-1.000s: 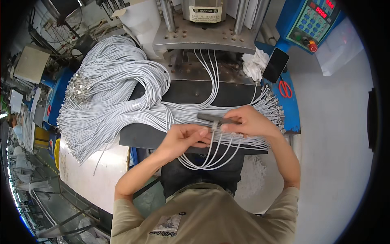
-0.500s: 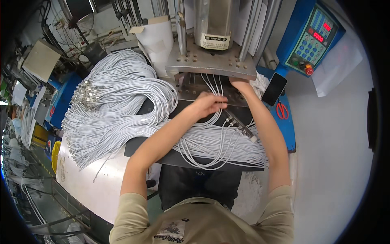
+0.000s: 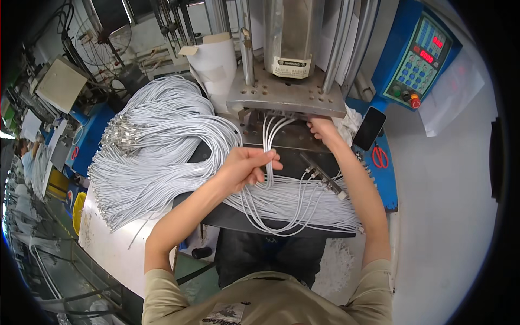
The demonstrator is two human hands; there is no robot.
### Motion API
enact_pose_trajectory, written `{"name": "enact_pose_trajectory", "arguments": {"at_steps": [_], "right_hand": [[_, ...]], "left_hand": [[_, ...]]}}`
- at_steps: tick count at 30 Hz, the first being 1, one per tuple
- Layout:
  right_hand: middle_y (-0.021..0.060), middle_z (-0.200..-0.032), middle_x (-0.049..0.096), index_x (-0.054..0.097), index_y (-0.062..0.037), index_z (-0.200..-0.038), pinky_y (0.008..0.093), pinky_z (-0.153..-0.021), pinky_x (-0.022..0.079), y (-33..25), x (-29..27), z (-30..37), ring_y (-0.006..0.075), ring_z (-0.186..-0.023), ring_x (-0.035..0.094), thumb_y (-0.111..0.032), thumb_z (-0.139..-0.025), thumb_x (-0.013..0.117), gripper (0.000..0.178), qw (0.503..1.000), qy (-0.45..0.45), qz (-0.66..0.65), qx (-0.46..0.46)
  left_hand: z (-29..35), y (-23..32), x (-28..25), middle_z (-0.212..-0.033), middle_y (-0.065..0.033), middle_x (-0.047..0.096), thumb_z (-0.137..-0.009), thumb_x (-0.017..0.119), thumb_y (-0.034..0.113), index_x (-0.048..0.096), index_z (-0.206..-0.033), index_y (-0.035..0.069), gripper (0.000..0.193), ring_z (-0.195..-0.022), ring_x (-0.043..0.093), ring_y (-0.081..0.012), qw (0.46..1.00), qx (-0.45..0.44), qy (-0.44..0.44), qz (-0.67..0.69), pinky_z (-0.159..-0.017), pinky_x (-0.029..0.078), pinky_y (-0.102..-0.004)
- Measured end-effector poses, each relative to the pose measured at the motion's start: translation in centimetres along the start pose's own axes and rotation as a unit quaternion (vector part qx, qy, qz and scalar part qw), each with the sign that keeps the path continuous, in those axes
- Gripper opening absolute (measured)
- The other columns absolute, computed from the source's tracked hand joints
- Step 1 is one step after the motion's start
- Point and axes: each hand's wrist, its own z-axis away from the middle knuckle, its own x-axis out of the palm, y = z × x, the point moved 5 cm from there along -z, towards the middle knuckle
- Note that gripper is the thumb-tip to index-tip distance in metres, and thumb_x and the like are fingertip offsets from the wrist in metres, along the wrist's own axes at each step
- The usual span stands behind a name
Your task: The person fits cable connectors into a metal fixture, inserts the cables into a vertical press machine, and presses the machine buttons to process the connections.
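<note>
My left hand (image 3: 246, 167) is closed in a loose pinch round several white cables (image 3: 269, 135). Their upper ends bend into the gap under the steel plate (image 3: 287, 97) of a press. Beneath that plate's right edge is my right hand (image 3: 321, 128), its visible fingers curled and its fingertips partly hidden; what they hold cannot be made out. Between my forearms lies a dark metal bar fixture (image 3: 324, 176), with a few cables attached along its side. It rests over a layer of white cables (image 3: 276, 201) spread across a dark board.
A large coiled heap of white cables (image 3: 157, 135) with metal ends lies at left. To the right are a phone (image 3: 369, 128), red-handled scissors (image 3: 380, 157) and a blue control box (image 3: 417, 59). A white carton (image 3: 214, 65) stands beside the press.
My left hand has moved left and toward me, bending the cables with it. More of my right hand's curled fingers now shows below the plate. The whole view has shifted slightly.
</note>
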Motion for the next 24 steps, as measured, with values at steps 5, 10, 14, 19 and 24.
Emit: {"name": "enact_pose_trajectory", "arguments": {"at_steps": [5,10,14,19,24], "right_hand": [[0.0156,-0.077,0.070,0.072,-0.0029,-0.095,0.0473,-0.068,0.056,-3.5,3.6,6.5,0.0372,-0.082,0.073,-0.067,-0.091,0.062,0.065,0.886,0.073,0.399,-0.225],[0.0225,-0.093,0.069,0.066,0.0040,-0.103,0.0529,-0.076,0.056,-2.9,4.1,7.5,0.0432,-0.087,0.071,-0.062,-0.091,0.065,0.067,0.879,0.054,0.386,-0.273],[0.0228,-0.102,0.067,0.059,0.0036,-0.113,0.0543,-0.078,0.056,-2.4,4.1,9.2,0.0446,-0.090,0.069,-0.052,-0.094,0.066,0.059,0.852,0.082,0.401,-0.327],[0.0216,-0.106,0.062,0.053,0.0020,-0.113,0.0531,-0.075,0.055,-1.4,0.0,16.5,0.0449,-0.093,0.067,-0.035,-0.097,0.066,0.042,0.861,0.073,0.363,-0.349],[0.0206,-0.103,0.061,0.057,0.0010,-0.101,0.0507,-0.079,0.051,3.8,-4.4,21.6,0.0411,-0.092,0.061,-0.029,-0.099,0.065,0.031,0.847,0.053,0.438,-0.298]], "left_hand": [[7.0,-0.6,-0.5,-0.099,-0.0110,0.078,-0.102,0.067,0.024,0.072,-0.107,-0.006,0.031,-0.050,0.065,-0.0095,0.997,-0.032,0.023,-0.069,-0.041,0.047,-0.0194],[11.9,4.4,-8.9,-0.085,-0.0118,0.075,-0.104,0.062,0.027,0.070,-0.094,-0.007,0.037,-0.047,0.063,-0.0131,0.819,0.355,0.380,-0.244,-0.039,0.043,-0.0236],[6.4,4.0,-18.2,-0.069,-0.0108,0.070,-0.104,0.063,0.038,0.067,-0.085,-0.006,0.048,-0.045,0.061,-0.0128,0.837,0.254,0.452,-0.176,-0.038,0.041,-0.0254],[5.9,3.5,-18.7,-0.059,-0.0092,0.065,-0.102,0.065,0.042,0.066,-0.078,-0.004,0.052,-0.042,0.058,-0.0124,0.825,0.226,0.477,-0.203,-0.038,0.040,-0.0255],[3.6,3.5,-7.1,-0.057,-0.0086,0.066,-0.101,0.067,0.042,0.069,-0.071,-0.002,0.053,-0.043,0.058,-0.0119,0.908,0.203,0.298,-0.214,-0.039,0.042,-0.0260]]}}
